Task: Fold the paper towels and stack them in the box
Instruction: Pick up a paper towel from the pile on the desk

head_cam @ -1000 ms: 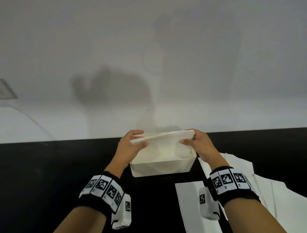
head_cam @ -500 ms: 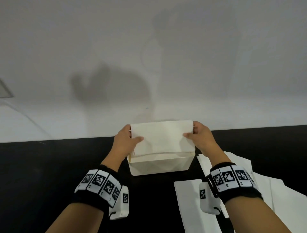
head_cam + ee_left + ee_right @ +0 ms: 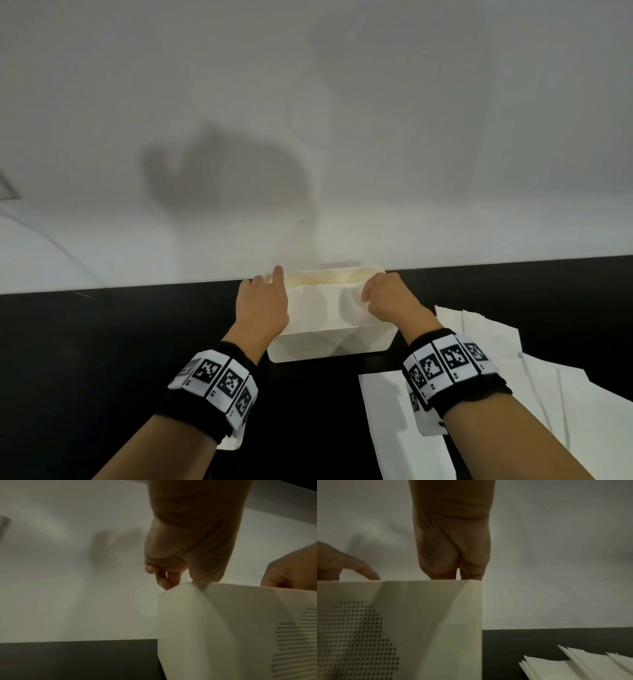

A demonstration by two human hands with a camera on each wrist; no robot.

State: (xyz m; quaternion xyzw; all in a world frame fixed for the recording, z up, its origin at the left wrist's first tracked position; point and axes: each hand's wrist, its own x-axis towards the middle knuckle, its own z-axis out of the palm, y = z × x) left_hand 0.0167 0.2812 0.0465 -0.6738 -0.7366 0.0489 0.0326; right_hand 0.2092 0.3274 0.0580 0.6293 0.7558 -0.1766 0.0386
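One box (image 3: 329,346) is seen at the far edge of the black table (image 3: 102,359), and one folded paper towel (image 3: 318,308) is counted inside it. Two hands are seen over it: one left hand (image 3: 262,308) and one right hand (image 3: 390,298). Two wristbands are counted. To the right, one folded towel (image 3: 387,428) and a loose spread of towels (image 3: 548,387) are seen; their number cannot be told.

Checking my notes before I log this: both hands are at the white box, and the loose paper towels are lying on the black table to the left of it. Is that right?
Not quite. The loose paper towels lie to the right of the white box, not the left, as the head view shows. Both the left hand and the right hand are at the box on the black table.
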